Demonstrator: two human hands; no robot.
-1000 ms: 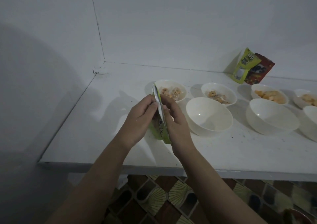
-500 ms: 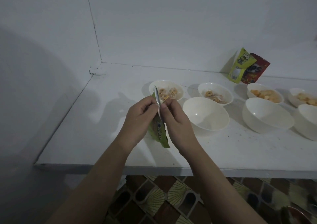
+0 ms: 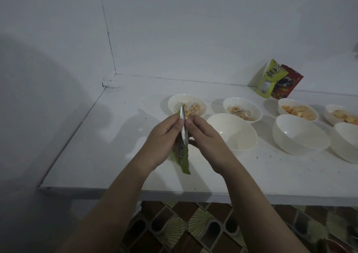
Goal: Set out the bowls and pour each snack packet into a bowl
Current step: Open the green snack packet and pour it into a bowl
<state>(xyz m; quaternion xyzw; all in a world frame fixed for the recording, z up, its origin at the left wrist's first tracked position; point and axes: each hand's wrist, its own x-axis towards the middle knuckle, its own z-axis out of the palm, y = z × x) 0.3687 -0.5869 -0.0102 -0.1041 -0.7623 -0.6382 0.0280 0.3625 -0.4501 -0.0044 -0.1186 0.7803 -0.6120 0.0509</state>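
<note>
Green foil, silver inside, marks the small snack packet (image 3: 183, 148) held on edge above the white desk (image 3: 100, 136), at about 9 o'clock from the nearest empty white plastic bowl (image 3: 233, 131). The left hand (image 3: 161, 140) and the right hand (image 3: 205, 138) each pinch the packet's top edge, fingers curled on it from either side. Compared with a second ago, the hands sit slightly lower on the packet and its top strip looks pulled a little apart; the packet remains over the desk's front part.

At 12 o'clock from the hands stands a white bowl of pale ring snacks (image 3: 188, 105), its near rim partly hidden by the packet's tip. At 1 o'clock is a second filled white bowl (image 3: 243, 109), and farther toward 2 o'clock a bowl of orange pieces (image 3: 298, 110). A large empty white bowl (image 3: 300, 134) sits at 3 o'clock. A yellow-green pouch (image 3: 270, 78) and a red pouch (image 3: 286, 84) lean on the wall at the back.
</note>
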